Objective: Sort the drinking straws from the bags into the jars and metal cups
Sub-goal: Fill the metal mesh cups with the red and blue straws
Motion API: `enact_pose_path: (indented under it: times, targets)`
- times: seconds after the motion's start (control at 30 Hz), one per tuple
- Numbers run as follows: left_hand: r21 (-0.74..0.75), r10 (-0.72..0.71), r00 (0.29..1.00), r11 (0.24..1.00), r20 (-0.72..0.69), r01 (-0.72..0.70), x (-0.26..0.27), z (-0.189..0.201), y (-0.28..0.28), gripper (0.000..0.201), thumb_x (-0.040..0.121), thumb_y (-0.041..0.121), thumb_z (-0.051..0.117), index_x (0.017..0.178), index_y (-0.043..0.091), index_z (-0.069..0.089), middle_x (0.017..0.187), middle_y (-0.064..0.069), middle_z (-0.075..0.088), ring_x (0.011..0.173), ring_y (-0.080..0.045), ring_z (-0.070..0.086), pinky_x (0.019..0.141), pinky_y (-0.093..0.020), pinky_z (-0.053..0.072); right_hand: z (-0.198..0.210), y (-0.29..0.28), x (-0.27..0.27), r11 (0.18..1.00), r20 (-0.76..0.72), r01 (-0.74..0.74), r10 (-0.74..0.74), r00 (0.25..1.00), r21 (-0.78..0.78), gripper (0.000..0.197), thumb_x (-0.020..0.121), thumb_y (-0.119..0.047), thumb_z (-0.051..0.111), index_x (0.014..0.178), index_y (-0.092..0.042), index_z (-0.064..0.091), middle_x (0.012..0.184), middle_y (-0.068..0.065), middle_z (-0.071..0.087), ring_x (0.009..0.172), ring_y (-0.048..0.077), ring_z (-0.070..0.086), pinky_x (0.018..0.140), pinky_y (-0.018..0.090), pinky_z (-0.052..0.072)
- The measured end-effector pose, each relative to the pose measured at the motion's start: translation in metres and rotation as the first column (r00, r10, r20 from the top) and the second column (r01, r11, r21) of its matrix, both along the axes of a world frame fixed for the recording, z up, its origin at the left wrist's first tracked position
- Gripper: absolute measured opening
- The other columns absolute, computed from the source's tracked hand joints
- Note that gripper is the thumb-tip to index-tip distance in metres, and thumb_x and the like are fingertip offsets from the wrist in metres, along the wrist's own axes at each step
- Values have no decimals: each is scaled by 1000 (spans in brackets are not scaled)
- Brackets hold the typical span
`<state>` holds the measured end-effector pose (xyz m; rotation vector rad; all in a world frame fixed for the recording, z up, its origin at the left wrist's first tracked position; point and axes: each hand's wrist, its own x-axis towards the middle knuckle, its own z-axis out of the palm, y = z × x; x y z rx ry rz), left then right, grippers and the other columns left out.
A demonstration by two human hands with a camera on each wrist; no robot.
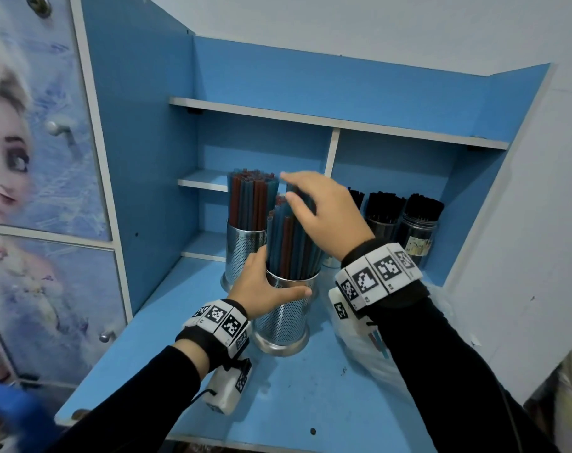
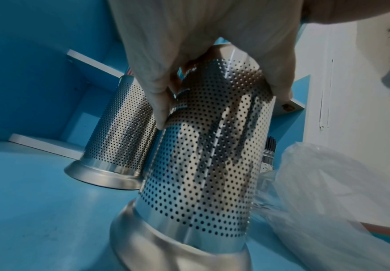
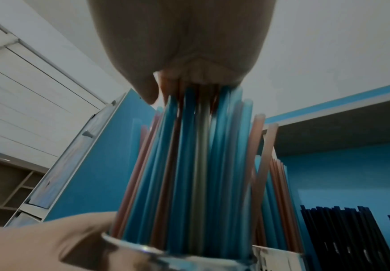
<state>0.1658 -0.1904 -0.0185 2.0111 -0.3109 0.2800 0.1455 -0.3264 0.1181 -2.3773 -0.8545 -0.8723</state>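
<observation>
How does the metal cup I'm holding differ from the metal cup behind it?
The front metal cup is tilted and gripped near its rim by the left hand; the back metal cup stands upright, untouched. The right hand rests on the front cup's straws; the back cup's straws stand free. Both are perforated steel, holding blue and red straws.

No readable text: only coded square markers on the wristbands (image 1: 377, 277), blurred jar label (image 1: 417, 246).
</observation>
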Motion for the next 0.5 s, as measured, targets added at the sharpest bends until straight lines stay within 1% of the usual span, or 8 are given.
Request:
enact_pose_path:
  times: [0.07, 0.1, 0.2, 0.27, 0.37, 0.4, 0.43, 0.5]
  targets:
    - [-16, -3, 1000, 1000, -6, 2, -1, 0, -1, 98, 50, 56, 90, 133, 27, 46, 127, -1, 55, 119, -17, 54, 103, -42, 47, -13, 0, -2, 994, -73, 37, -45, 996, -105, 36, 102, -25, 44, 133, -13, 58, 133, 0, 60, 127, 12, 51, 110, 30, 36]
    - [-29, -2, 1000, 1000, -11, 2, -2, 0, -1, 99, 51, 53, 91, 133, 26, 45, 127, -1, 55, 119, -16, 55, 103, -42, 47, -19, -1, -4, 990, -92, 59, -71, 993, -127, 38, 103, -28, 41, 136, -14, 55, 137, -1, 58, 130, 12, 49, 111, 29, 35]
    - [-106, -3, 1000, 994, -12, 1, -6, 0, -3, 101, 55, 42, 94, 138, 21, 40, 130, 2, 56, 119, -12, 56, 103, -38, 48, -23, -3, -9, 996, -62, 60, -65, 996, -73, 48, 103, -36, 39, 149, -21, 36, 151, -4, 42, 140, 6, 35, 115, 24, 28]
    - [-152, -8, 1000, 988, -18, 5, -8, 0, -5, 102, 57, 35, 94, 141, 19, 37, 129, 6, 58, 116, -6, 57, 101, -32, 48, -22, -3, -14, 996, -48, 15, -19, 999, -89, 51, 103, -36, 39, 152, -26, 28, 155, -6, 34, 143, 5, 29, 116, 23, 25]
    - [-168, -9, 999, 986, -39, 3, -10, 1, -7, 97, 59, 31, 93, 138, 20, 38, 121, 12, 59, 103, 9, 56, 88, -14, 50, -23, -6, -19, 970, -54, 45, -60, 997, -239, 47, 103, -35, 39, 149, -26, 37, 154, -5, 38, 143, 10, 30, 118, 32, 25]
    - [-173, -2, 999, 985, -44, -6, -12, 2, -8, 97, 58, 31, 94, 137, 21, 38, 120, 14, 58, 102, 10, 57, 87, -13, 50, -24, -8, -20, 972, -59, 51, -66, 996, -231, 46, 103, -34, 40, 148, -25, 39, 153, -5, 38, 144, 11, 29, 118, 32, 25]
    - [-189, 17, 999, 982, -49, -26, -13, 3, -9, 100, 57, 31, 94, 137, 20, 36, 121, 13, 57, 104, 7, 57, 93, -17, 49, -24, -10, -21, 983, -65, 39, -52, 997, -178, 46, 102, -32, 41, 147, -23, 40, 153, -4, 39, 144, 12, 28, 118, 31, 24]
    - [-198, 136, 989, 969, -62, -146, -18, 2, -11, 112, 50, 31, 97, 138, 17, 29, 129, 6, 46, 116, -6, 49, 105, -27, 41, -26, -19, -26, 1000, -63, 1, -1, 998, 3, 43, 102, -24, 43, 145, -16, 42, 149, 0, 44, 141, 13, 34, 117, 29, 26]
